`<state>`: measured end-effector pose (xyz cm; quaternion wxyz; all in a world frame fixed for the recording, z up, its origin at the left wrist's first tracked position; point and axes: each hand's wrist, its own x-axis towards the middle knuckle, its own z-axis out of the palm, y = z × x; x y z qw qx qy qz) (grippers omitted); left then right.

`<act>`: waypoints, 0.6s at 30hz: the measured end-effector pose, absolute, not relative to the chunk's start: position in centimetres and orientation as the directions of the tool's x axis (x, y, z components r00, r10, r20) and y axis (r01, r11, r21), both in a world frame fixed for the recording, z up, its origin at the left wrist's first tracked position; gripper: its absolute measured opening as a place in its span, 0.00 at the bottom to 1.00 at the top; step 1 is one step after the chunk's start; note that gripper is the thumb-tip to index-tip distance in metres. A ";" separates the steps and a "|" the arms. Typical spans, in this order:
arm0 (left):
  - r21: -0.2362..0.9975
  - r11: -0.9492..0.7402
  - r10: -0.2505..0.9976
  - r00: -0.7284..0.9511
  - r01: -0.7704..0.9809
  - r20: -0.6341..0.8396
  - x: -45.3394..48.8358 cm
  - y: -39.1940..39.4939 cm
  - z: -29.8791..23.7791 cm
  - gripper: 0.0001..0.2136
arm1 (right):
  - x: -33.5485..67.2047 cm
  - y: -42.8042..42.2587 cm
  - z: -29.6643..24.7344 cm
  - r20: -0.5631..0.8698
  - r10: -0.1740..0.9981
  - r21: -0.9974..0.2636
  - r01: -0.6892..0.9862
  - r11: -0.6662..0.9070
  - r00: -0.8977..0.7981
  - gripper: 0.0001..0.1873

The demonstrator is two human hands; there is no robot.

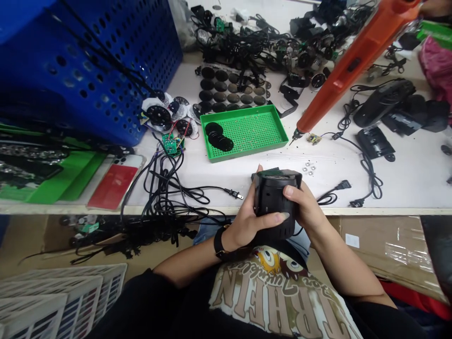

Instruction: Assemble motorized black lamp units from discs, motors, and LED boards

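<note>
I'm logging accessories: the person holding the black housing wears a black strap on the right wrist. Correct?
No: the head view shows the black strap on the wrist of the left hand, which, with the right hand, holds the black housing.

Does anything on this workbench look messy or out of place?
Tangled thin black cables spill over the front edge of the long white workbench, left of centre, looking untidy. Small, shiny silvery pieces lie loose outside the green, rectangular plastic tray.
</note>
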<state>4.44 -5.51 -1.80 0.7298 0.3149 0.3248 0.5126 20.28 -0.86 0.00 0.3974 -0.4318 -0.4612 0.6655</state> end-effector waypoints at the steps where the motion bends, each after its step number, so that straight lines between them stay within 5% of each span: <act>1: 0.784 0.295 0.948 0.272 -0.546 -0.167 4.4 -5.3 -1.8 0.49 | 20.3 -0.7 0.0 -0.190 0.938 -0.964 -0.125 -0.234 -0.291 0.28; 10: 0.830 0.232 0.940 0.337 -0.507 -0.057 4.4 -4.5 -0.8 0.39 | 19.9 1.2 2.0 -0.222 0.938 -0.944 -0.182 -0.275 -0.267 0.23; 18: 0.674 0.336 0.941 0.209 -0.658 -0.266 5.5 -3.9 -0.5 0.30 | 19.8 0.7 1.4 -0.245 0.939 -0.938 -0.185 -0.292 -0.243 0.34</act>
